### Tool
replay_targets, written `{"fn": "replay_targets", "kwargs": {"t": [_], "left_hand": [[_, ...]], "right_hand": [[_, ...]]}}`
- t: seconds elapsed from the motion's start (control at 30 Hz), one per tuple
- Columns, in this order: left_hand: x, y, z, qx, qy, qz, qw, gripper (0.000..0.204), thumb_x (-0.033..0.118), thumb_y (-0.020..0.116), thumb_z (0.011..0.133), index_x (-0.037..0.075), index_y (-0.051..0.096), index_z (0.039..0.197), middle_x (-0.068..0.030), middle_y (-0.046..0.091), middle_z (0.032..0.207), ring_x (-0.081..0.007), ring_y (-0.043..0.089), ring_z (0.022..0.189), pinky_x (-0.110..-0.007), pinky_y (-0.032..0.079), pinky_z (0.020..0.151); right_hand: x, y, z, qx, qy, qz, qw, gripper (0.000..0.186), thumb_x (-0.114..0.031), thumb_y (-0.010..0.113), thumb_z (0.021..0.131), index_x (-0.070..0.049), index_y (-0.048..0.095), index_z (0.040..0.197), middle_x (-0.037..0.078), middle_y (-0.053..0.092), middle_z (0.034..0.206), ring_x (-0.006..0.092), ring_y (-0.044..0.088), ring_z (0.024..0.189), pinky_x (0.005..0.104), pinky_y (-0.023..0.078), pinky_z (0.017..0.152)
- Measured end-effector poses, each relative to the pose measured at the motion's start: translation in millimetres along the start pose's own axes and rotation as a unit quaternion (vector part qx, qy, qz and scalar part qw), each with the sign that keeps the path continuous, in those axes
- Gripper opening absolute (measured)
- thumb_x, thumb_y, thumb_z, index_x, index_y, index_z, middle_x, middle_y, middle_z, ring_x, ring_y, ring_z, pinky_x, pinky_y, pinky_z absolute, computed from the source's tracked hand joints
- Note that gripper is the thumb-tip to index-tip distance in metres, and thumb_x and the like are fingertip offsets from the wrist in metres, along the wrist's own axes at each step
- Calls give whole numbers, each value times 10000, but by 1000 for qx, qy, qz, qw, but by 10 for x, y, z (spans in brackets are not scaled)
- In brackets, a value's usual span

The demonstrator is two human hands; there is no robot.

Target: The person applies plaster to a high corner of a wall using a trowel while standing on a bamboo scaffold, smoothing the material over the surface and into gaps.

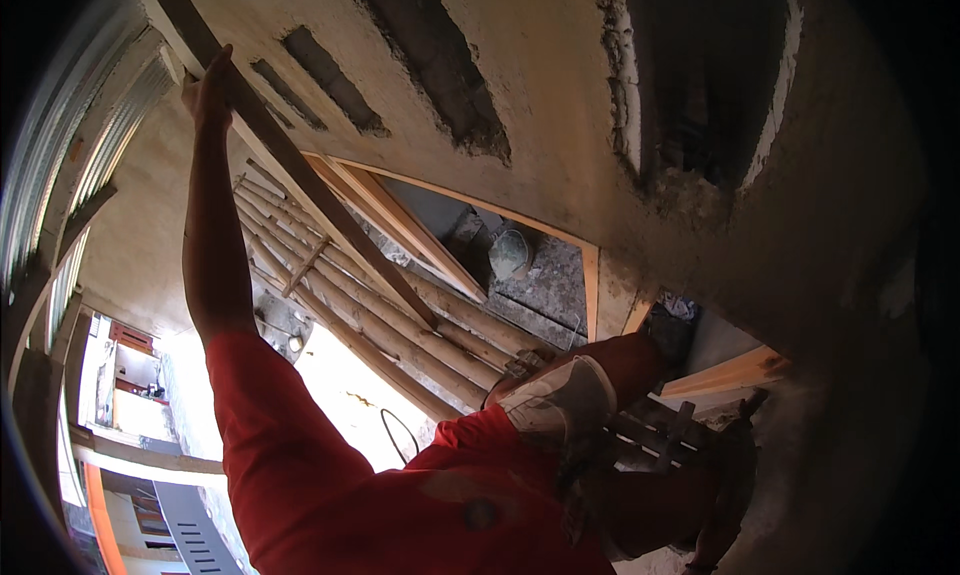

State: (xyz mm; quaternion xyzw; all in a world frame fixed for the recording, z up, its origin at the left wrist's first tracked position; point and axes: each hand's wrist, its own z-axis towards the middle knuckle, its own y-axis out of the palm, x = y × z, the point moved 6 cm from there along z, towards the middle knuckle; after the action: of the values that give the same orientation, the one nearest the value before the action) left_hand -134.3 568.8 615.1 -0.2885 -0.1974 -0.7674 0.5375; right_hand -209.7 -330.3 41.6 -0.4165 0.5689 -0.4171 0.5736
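The wooden beam (302, 180) lies at upper left of view, its long axis slanting from top left down to the right, the lower end over the round poles (395, 320), contact not determinable. My left hand (208, 90), the nearer, is clamped on its upper part, most of the visible length running below and right of the fingers; my right hand's finger state I cannot tell in the shade.
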Motion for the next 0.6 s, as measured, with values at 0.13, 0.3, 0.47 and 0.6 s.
{"fn": "replay_targets", "kwargs": {"t": [0.13, 0.3, 0.47, 0.6], "left_hand": [[-57, -156, 67, 57, -34, 93, 993, 622, 243, 847, 628, -45, 563, 1101, -131, 638, 981, -210, 625, 820, -327, 515, 724], [-474, -174, 378, 73, 9, 165, 983, 675, 255, 843, 625, -44, 533, 1145, -165, 635, 1031, -259, 625, 910, -357, 493, 805], [-584, 190, 426, 68, -9, 204, 977, 616, 278, 833, 644, -2, 563, 1122, -166, 647, 1039, -285, 626, 945, -376, 487, 829], [-1173, 583, 677, 28, -15, 221, 975, 805, 361, 796, 683, -22, 430, 1290, -202, 564, 1197, -309, 562, 1078, -396, 437, 921]], "right_hand": [[-386, -235, 50, 53, -33, 75, 995, 407, -298, 504, 919, -119, 518, 1285, 164, 573, 1214, 324, 584, 1021, 414, 477, 859], [-653, -453, 31, 113, -51, 199, 972, 414, -325, 474, 941, -82, 527, 1271, 165, 581, 1200, 310, 570, 1064, 409, 465, 892], [-706, -580, -163, 147, -48, 225, 962, 435, -344, 425, 964, -58, 522, 1277, 165, 575, 1216, 305, 537, 1133, 410, 430, 950], [-573, -446, -257, 47, 43, 111, 992, 451, -360, 430, 951, -77, 513, 1293, 139, 561, 1254, 349, 530, 1127, 434, 433, 944]]}}
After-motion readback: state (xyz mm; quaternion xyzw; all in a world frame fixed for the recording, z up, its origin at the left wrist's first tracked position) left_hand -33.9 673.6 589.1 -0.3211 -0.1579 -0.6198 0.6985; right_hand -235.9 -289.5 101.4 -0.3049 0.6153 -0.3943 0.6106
